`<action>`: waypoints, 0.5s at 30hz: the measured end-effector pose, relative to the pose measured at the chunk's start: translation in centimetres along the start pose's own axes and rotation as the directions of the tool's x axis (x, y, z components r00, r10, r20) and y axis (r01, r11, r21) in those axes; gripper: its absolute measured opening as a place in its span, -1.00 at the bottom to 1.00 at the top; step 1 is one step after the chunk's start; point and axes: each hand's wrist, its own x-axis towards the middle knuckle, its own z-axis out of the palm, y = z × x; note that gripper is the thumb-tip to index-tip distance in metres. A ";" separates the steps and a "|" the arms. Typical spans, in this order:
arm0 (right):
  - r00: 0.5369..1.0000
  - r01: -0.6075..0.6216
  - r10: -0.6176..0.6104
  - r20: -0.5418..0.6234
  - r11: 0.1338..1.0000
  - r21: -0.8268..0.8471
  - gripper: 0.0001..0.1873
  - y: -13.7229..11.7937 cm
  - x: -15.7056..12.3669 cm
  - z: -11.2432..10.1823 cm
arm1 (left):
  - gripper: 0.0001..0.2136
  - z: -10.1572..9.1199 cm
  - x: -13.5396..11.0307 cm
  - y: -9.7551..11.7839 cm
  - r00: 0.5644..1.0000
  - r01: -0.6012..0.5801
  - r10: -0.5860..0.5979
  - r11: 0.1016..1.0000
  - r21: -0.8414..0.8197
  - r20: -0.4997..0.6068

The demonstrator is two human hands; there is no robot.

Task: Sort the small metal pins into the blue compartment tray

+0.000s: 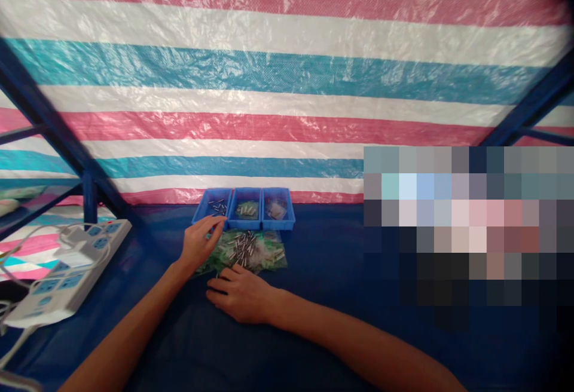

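My left hand (200, 242) is raised at the front edge of the left blue tray (200, 211), its fingertips pinched together on something too small to name. My right hand (240, 293) rests palm down on the blue cloth, fingers curled, just in front of a pile of small metal pins (242, 245) lying on green plastic bags (269, 254). The left tray holds a few metal pins. The middle blue tray (245, 207) holds greenish pieces, and the right blue tray (278, 208) holds small bagged parts.
A white power strip (67, 278) with blue sockets and cables lies at the left. Blue metal frame bars (54, 132) rise at both sides. A striped pink, white and teal tarp (287, 81) hangs behind the table. A blurred-out patch covers the right.
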 end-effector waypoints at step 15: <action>0.994 -0.111 0.111 -0.010 0.989 -0.095 -0.87 0.1 0.2 0.4 | -0.79 0.3 -0.4 -0.5 0.999 0.019 -0.019 1.000 0.005 0.026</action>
